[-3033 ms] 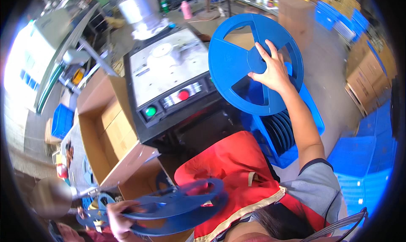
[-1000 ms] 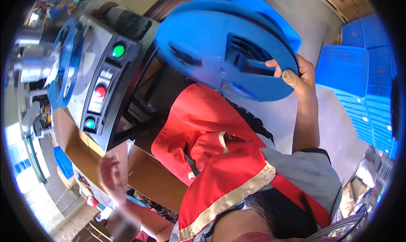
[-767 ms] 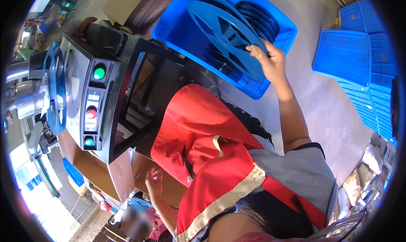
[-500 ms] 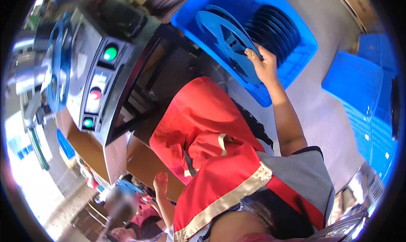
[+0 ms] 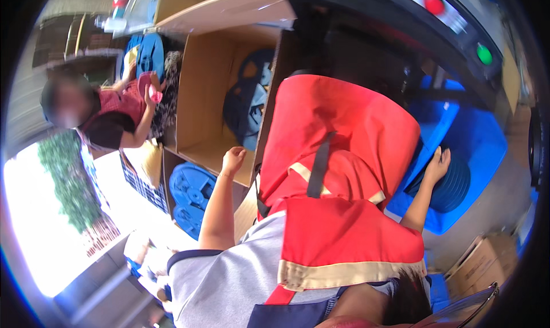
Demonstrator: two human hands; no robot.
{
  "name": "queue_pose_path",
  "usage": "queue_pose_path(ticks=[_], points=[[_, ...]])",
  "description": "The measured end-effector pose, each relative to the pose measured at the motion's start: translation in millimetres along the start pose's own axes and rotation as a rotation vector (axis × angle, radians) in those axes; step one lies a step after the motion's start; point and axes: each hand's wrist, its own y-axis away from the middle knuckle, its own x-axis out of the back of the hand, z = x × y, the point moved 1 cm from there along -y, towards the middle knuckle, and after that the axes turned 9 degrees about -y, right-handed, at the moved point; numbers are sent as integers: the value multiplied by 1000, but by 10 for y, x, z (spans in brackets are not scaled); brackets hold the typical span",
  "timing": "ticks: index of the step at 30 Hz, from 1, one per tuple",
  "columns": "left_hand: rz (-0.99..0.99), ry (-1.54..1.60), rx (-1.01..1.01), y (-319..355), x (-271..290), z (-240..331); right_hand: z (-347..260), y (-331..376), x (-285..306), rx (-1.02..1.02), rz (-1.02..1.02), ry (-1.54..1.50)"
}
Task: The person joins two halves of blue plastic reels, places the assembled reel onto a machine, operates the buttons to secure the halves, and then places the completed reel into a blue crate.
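Observation:
My right hand (image 5: 438, 164) lies spread on a stack of blue plastic reels (image 5: 452, 184) standing on edge in a blue crate (image 5: 478, 150) at my right side; it touches the reels without gripping one. My left hand (image 5: 232, 159) is raised with loosely curled fingers and holds nothing. It hovers at the front edge of an open cardboard box (image 5: 200, 98). Several dark blue reels (image 5: 246, 104) lean inside that box. A red apron (image 5: 344, 156) covers my lap between the two hands.
A dark machine with a red button (image 5: 433, 4) and a green button (image 5: 484, 54) stands above the crate. More blue reels (image 5: 192, 190) lie below the box. A co-worker (image 5: 109, 113) sits at the left beside further reels (image 5: 150, 53). Cardboard cartons (image 5: 475, 265) stand at the lower right.
My right hand has lowered the big blue reel into the blue crate and now rests on the stack. My left hand has come up to the cardboard box. The view has swung left.

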Motion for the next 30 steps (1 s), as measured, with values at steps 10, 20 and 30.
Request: queue_pose_path(ticks=[10, 20, 30], points=[[-227, 83, 133, -1120, -1234, -247, -2684, 1649, -2160, 539, -1063, -84], [-224, -88, 238, -2708, -1744, 63, -2717, 2528, -3429, 1052, -1412, 1], [-128, 257, 672, -3640, -2104, 414, -2648, 2279, -3524, 1083, -1642, 141]])
